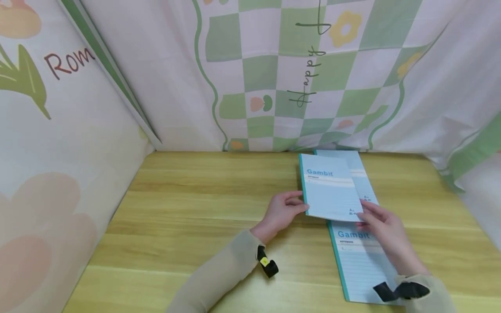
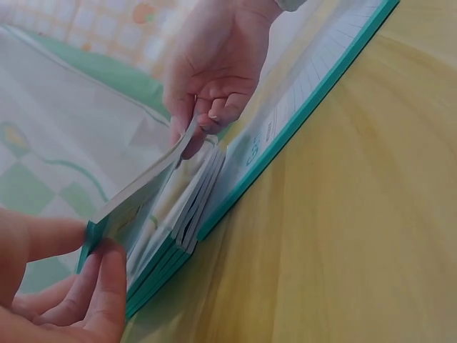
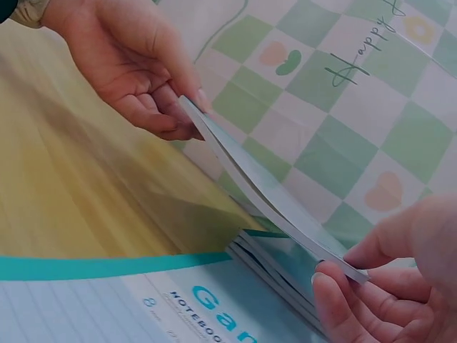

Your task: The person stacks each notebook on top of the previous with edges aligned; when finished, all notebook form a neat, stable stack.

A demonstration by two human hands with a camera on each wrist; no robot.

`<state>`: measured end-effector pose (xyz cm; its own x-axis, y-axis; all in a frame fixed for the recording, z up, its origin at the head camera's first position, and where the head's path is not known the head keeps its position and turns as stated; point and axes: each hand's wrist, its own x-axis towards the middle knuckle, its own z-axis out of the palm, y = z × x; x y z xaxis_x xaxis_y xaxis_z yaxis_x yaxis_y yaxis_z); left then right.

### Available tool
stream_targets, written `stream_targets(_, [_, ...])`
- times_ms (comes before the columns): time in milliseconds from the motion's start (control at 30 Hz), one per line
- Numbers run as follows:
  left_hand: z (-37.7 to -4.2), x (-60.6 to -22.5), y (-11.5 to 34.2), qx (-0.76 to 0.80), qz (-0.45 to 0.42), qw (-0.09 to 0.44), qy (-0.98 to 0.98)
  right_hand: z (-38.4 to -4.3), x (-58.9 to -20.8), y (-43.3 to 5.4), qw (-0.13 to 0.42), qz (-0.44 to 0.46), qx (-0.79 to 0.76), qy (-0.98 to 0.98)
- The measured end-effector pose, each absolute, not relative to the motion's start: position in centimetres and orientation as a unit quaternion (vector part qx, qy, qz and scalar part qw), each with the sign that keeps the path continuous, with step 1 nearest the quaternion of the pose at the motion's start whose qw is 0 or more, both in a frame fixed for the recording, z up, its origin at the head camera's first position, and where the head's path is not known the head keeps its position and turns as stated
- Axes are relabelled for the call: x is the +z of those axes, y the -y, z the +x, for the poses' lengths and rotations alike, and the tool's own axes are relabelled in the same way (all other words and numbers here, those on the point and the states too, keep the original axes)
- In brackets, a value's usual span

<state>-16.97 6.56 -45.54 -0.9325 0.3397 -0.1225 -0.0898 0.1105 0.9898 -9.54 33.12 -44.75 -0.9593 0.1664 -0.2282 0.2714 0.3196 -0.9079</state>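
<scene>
Both hands hold a light blue Gambit notebook (image 1: 328, 189) with a teal spine, raised over a stack. My left hand (image 1: 278, 214) pinches its spine side near the lower left corner. At the lower right corner, the thumb and fingers of my right hand (image 1: 385, 230) grip the page edge. Under it lies a stack of several similar notebooks (image 1: 362, 174), partly hidden in the head view. The right wrist view shows the held notebook (image 3: 264, 193) slightly bowed, with its cover parting a little from the pages. Another Gambit notebook (image 1: 362, 274) lies flat in front, below my right forearm.
The wooden table (image 1: 188, 187) reaches a checkered green-and-white curtain (image 1: 258, 74) at the back. A white printed cloth (image 1: 78, 143) forms the left side. Black straps (image 1: 268, 263) hang at both sleeve cuffs.
</scene>
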Motion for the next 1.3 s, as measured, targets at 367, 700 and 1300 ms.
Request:
stream_targets(367, [-17.7, -44.6, -8.2, 0.644, 0.087, 0.154, -0.745, -10.3, -44.4, -34.6, 0.022, 0.143, -0.550, -0.822])
stream_targets(700, [-18.6, -44.5, -10.0, 0.621, 0.060, 0.133, -0.770, -10.9, -44.8, -35.5, 0.009, 0.168, -0.540, -0.825])
stream_targets(1300, [-18.8, -45.1, -12.8, 0.608, 0.033, 0.114, -0.785, -11.6, -45.7, -37.1, -0.018, 0.206, -0.557, -0.804])
